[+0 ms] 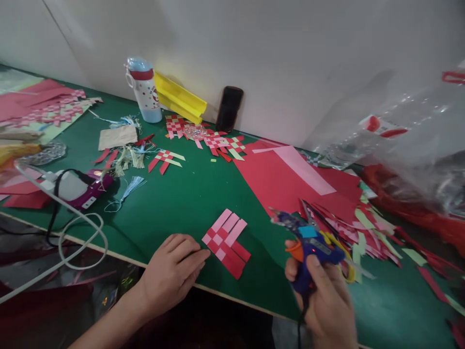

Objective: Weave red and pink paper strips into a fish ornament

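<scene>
Glue gun [308, 242] sits clenched in your right hand [327, 300], nozzle aimed left over the green table [181, 203]. Your left hand [170, 271] lies flat, grasping nothing — fingertips touching the woven paper strips [227, 242]. Farther back, a red sheet [283, 179].

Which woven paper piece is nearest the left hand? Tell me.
The red-and-pink woven piece at the table's near edge, just beside the left hand's fingertips. The other woven pieces lie far back near the bottle.
</scene>
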### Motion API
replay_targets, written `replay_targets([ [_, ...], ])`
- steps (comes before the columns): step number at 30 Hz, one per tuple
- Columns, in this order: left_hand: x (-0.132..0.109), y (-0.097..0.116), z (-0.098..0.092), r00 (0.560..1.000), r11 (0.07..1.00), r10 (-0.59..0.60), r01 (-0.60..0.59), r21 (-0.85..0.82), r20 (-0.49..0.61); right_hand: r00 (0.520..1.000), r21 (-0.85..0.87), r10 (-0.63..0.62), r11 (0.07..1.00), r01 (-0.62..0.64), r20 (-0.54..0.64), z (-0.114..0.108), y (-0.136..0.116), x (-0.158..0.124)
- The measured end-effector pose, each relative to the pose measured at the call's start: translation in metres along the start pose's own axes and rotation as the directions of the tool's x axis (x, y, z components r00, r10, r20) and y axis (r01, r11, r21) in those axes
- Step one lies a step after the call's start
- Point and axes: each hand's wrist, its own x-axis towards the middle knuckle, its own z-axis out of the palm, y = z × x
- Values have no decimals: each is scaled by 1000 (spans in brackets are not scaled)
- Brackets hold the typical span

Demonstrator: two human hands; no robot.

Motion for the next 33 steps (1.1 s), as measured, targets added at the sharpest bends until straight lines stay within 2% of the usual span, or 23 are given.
replay_targets([
  [2, 4, 3, 0, 1000, 1000, 13, -13, -1, 23, 999, -11, 16, 1000, -16, 51, 4, 9, -3],
  [9, 8, 14, 9, 991, 998, 48, -54, 42, 125, 993, -38, -31, 999, 35, 110, 2, 17, 1],
  [14, 14, 24, 15, 983, 996, -33, 18, 83, 181, 982, -136, -56, 987, 81, 181, -2, 25, 2],
  [21, 34, 24, 26, 949, 986, -92, 46, 158, 301, 974, -149, -93, 981, 125, 207, 0, 24, 1],
  [27, 45, 22, 28, 930, 983, -137, 85, 164, 340, 984, -132, -59, 988, 82, 168, 8, 15, -6],
  [33, 48, 25, 28, 879, 968, -197, 104, 228, 434, 983, -146, -68, 985, 93, 168, 7, 17, -5],
])
